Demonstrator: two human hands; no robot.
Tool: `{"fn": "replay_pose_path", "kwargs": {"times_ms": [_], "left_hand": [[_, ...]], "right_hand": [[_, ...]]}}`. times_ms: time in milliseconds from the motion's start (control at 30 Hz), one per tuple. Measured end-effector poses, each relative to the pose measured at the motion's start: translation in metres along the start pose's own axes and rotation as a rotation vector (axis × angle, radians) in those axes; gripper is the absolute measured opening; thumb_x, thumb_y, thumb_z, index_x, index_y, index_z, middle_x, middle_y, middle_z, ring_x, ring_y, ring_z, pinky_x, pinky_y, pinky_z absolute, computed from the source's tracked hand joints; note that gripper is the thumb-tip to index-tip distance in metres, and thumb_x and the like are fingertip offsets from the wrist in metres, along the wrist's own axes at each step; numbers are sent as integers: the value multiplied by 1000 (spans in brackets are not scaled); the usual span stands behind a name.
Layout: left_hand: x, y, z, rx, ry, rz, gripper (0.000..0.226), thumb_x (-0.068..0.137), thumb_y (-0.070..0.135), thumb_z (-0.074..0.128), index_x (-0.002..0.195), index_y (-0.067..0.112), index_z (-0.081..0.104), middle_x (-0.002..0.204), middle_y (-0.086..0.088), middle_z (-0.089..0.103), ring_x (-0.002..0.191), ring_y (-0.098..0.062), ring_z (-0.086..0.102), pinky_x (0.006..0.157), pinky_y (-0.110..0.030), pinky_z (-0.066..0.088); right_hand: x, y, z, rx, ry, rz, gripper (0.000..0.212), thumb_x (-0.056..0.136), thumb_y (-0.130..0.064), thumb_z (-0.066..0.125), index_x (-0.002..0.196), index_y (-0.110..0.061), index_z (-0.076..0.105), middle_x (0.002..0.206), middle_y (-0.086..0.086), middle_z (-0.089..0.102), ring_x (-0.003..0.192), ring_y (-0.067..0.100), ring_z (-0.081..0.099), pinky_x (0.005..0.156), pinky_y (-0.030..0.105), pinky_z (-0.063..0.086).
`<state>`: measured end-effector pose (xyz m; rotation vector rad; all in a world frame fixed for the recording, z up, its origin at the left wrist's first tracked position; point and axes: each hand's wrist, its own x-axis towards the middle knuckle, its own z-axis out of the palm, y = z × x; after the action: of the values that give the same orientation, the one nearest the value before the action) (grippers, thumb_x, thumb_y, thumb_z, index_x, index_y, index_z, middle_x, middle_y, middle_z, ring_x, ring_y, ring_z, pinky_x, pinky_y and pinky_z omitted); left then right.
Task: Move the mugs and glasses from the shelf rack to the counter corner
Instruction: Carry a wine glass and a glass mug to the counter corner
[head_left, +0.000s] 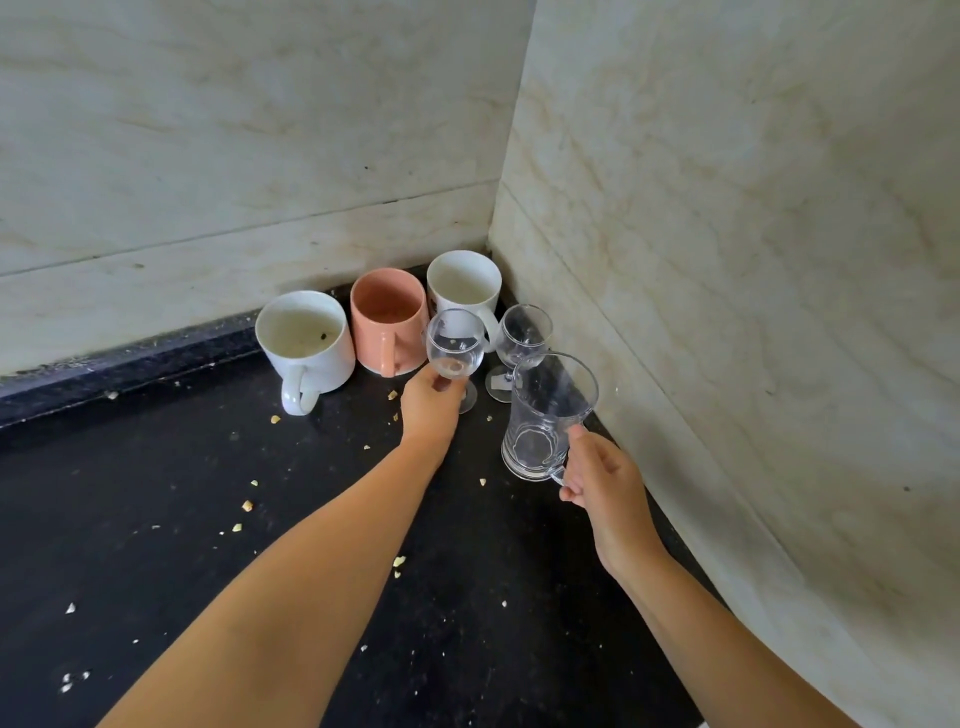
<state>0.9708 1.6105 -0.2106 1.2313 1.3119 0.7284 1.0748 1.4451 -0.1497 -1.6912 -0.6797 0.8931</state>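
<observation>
Three mugs stand in the counter corner: a white mug (306, 345) on the left, a pink mug (387, 317) in the middle, and a white mug (464, 283) deepest in the corner. A stemmed glass (521, 338) stands alone to the right of them. My left hand (432, 405) grips the stem of a second stemmed glass (454, 343) in front of the pink mug. My right hand (605, 486) holds a clear glass mug (545, 415) by its handle, close to the right wall; whether its base touches the counter I cannot tell.
The black counter (208, 519) is strewn with pale crumbs. Marble walls close in behind (234, 156) and on the right (753, 260). A raised dark ledge runs along the back wall on the left.
</observation>
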Motion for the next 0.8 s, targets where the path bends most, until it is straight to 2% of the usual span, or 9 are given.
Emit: {"fn": "replay_pose_path", "kwargs": {"times_ms": [133, 333, 433, 533, 633, 700, 800], "left_hand": [[-1, -8, 3, 7, 6, 15, 20, 87, 19, 58, 71, 30, 59, 78, 7, 66, 79, -11, 60, 73, -26, 48], [-2, -10, 6, 22, -7, 21, 18, 88, 14, 55, 79, 29, 60, 82, 4, 66, 82, -12, 61, 69, -21, 45], [-2, -9, 7, 25, -7, 22, 11, 88, 13, 54, 86, 20, 62, 85, -2, 67, 82, -15, 60, 75, -28, 48], [-5, -7, 5, 50, -19, 22, 9, 89, 15, 53, 90, 17, 62, 90, -4, 67, 86, -17, 60, 78, -30, 48], [-13, -9, -2, 71, -57, 25, 25, 89, 13, 54, 112, 15, 63, 109, -2, 68, 99, -14, 59, 91, -33, 46], [-21, -8, -15, 75, -42, 9, 37, 90, 13, 57, 127, 17, 57, 123, 1, 62, 113, -13, 56, 99, -30, 42], [-34, -8, -46, 88, 28, -16, 36, 90, 14, 58, 126, 18, 56, 118, 0, 64, 109, -15, 58, 94, -27, 45]], "right_hand": [[-1, 2, -1, -13, 1, -3, 51, 96, -33, 48, 47, -28, 34, 48, -9, 32, 48, 6, 32, 51, 19, 41], [-6, 2, -3, -24, -15, -14, 51, 96, -33, 48, 48, -26, 34, 49, -9, 31, 48, 6, 32, 53, 20, 42], [-9, 2, -3, -19, -20, -2, 49, 96, -34, 49, 51, -21, 33, 49, -8, 31, 48, 7, 32, 55, 23, 41], [-13, -1, -3, -23, -38, -13, 50, 96, -35, 49, 50, -23, 33, 49, -9, 30, 47, 6, 31, 54, 23, 40], [-15, -5, -1, -36, -64, -31, 49, 96, -35, 48, 52, -22, 32, 50, -9, 30, 48, 7, 31, 56, 27, 39], [-17, -11, 5, -56, -93, -45, 48, 96, -35, 48, 51, -23, 33, 50, -9, 31, 48, 7, 32, 57, 29, 39], [-19, -24, 25, -106, -164, -57, 49, 96, -38, 48, 50, -29, 35, 49, -11, 33, 49, 5, 33, 58, 29, 39]]}}
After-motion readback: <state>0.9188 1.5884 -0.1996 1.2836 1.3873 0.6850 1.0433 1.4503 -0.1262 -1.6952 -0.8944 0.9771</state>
